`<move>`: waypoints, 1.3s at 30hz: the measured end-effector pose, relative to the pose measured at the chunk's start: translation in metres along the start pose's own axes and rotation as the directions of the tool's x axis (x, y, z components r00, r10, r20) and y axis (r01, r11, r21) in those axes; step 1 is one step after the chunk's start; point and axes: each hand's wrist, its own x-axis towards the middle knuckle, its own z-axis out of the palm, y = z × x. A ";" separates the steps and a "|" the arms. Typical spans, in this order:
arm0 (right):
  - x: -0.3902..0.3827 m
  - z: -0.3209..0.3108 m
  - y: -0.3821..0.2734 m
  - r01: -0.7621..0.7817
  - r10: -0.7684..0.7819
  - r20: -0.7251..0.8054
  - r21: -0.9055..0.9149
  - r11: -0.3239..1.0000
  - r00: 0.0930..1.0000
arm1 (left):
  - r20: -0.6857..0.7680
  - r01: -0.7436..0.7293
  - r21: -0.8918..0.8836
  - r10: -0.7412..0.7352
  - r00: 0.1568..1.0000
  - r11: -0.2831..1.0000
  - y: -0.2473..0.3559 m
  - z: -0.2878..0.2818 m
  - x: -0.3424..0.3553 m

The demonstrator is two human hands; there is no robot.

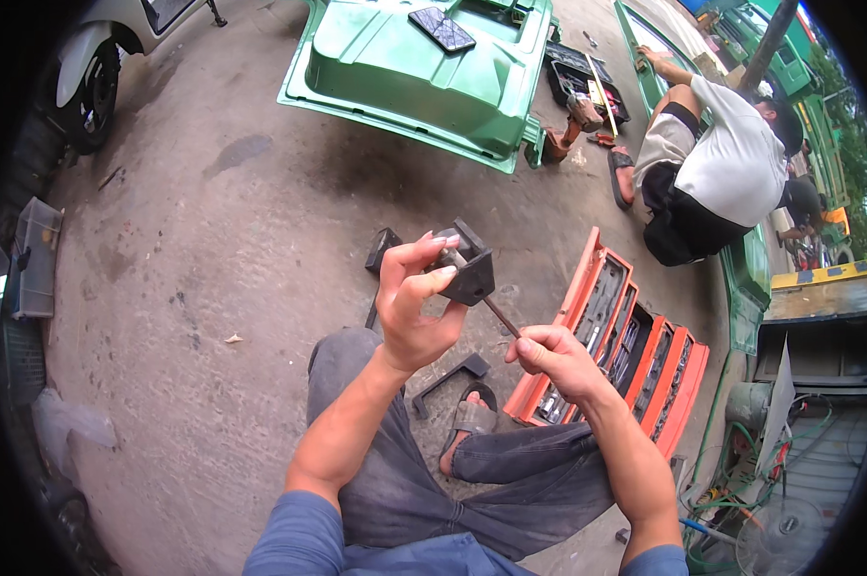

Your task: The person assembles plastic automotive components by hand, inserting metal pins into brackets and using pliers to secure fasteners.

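Note:
My left hand (416, 312) grips a black angular metal part (470, 276) near the middle of the view, its fingers around a short silvery piece on it. My right hand (553, 360), below and to the right, is closed on a thin dark rod (499, 315) that runs up to the underside of that part. Behind my left hand lies another black metal piece (381, 245). A black angled bracket (424, 394) rests on the ground beside my sandalled foot. An open red toolbox (664, 379) with trays of tools stands right of my hands.
A green metal panel (395, 96) with a phone on it lies ahead, beside a black tool case (563, 82). A co-worker (712, 178) crouches right, another person farther back. A scooter (88, 86) stands upper left, a clear bin (40, 259) left, hoses and wires lower right.

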 end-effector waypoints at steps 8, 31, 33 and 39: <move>0.000 0.028 -0.008 0.119 -0.764 -0.295 -0.893 0.435 0.574 | -0.058 0.171 -0.048 -0.174 0.983 0.984 -0.014 0.013 -0.011; -0.026 -0.004 -0.014 -0.026 0.120 -0.276 0.321 0.947 0.954 | 0.008 0.498 -0.131 -0.501 0.865 0.857 -0.043 0.062 -0.032; -0.023 -0.006 0.008 0.097 -0.426 -0.353 -0.664 0.741 0.833 | 0.051 0.530 -0.116 -0.528 0.848 0.840 -0.046 0.064 -0.031; -0.011 0.011 0.012 -0.119 -0.529 -0.293 -0.934 0.338 0.796 | 0.026 0.560 0.011 -0.560 0.828 0.828 -0.049 0.072 -0.028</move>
